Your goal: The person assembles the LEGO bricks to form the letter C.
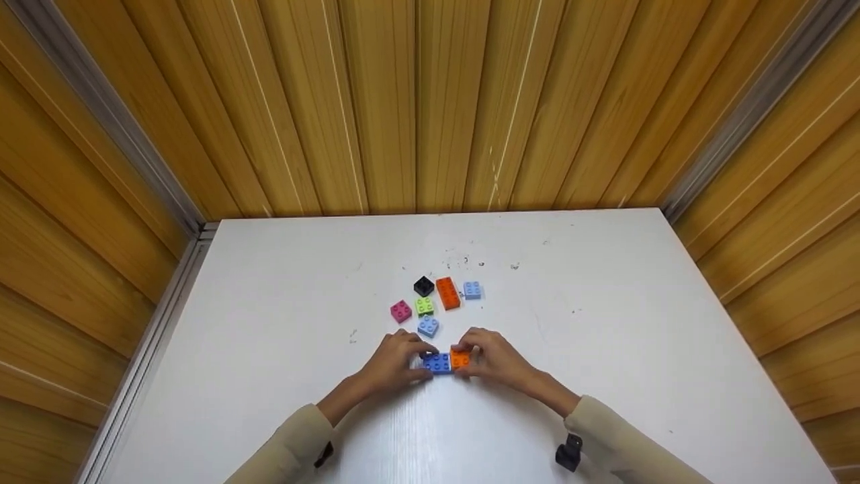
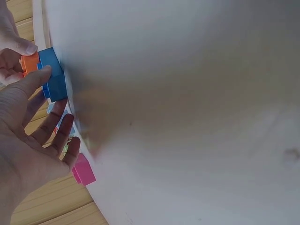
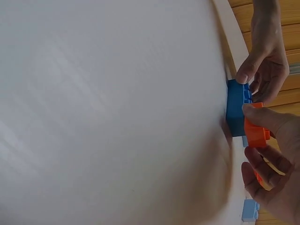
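Observation:
A blue brick (image 1: 437, 364) lies on the white table, with its left end between the thumb and fingers of my left hand (image 1: 396, 361). On the right end of its studded top sits an orange brick (image 1: 460, 359), seen from the side in the right wrist view. My right hand (image 1: 496, 357) pinches that orange brick between thumb and index finger. In the left wrist view, the left thumb presses against the side of the blue brick (image 2: 57, 82). The other left fingers are spread loosely beside it.
Just beyond my hands lie a light blue brick (image 1: 428, 327), a lime green brick (image 1: 424, 307) and a magenta brick (image 1: 401, 311). Farther back are a black brick (image 1: 423, 286), a long red-orange brick (image 1: 448, 294) and another light blue brick (image 1: 472, 290). Wood-look panels (image 1: 437, 107) border the table.

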Demonstrator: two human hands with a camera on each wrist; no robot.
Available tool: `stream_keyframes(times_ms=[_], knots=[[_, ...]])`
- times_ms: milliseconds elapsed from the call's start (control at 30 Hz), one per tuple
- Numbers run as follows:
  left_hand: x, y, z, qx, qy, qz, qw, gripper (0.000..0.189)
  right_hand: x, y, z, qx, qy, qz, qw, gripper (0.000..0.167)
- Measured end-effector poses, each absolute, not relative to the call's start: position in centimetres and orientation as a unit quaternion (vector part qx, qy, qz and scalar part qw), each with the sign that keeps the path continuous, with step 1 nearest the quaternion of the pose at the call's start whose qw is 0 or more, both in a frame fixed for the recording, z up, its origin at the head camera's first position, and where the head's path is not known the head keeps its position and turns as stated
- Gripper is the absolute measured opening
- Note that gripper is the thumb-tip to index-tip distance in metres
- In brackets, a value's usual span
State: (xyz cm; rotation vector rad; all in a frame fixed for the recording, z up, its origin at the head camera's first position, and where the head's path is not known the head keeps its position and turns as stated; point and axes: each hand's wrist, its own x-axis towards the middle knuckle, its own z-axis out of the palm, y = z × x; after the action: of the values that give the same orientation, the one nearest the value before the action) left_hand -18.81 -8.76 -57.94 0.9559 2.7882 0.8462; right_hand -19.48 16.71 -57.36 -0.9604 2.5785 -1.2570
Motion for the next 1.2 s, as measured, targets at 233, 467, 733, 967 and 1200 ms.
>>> stream_keyframes(times_ms=[233,467,733,967,1200], knots=[[-18.8,-8.7,-57.7,0.310,0.911,0.270,0.042,0.035,-19.3,16.5,-57.1,-0.295,0.857,-0.418,0.068,0.029],[-19.2,-9.4,-57.5,0.328,0.901,0.278,0.046,0.037,-18.4,16.3,-57.9,-0.288,0.872,-0.394,0.034,0.035],[-19.3,-9.7,-57.2,0.332,0.893,0.296,0.071,0.037,-17.8,16.3,-58.3,-0.282,0.876,-0.392,0.021,0.035],[-20.1,-10.4,-56.6,0.320,0.886,0.329,0.065,0.033,-17.9,16.3,-58.3,-0.278,0.876,-0.392,0.035,0.035],[-21.8,-11.5,-56.5,0.208,0.897,0.390,0.001,0.040,-17.9,16.2,-58.2,-0.273,0.874,-0.400,0.046,0.035]])
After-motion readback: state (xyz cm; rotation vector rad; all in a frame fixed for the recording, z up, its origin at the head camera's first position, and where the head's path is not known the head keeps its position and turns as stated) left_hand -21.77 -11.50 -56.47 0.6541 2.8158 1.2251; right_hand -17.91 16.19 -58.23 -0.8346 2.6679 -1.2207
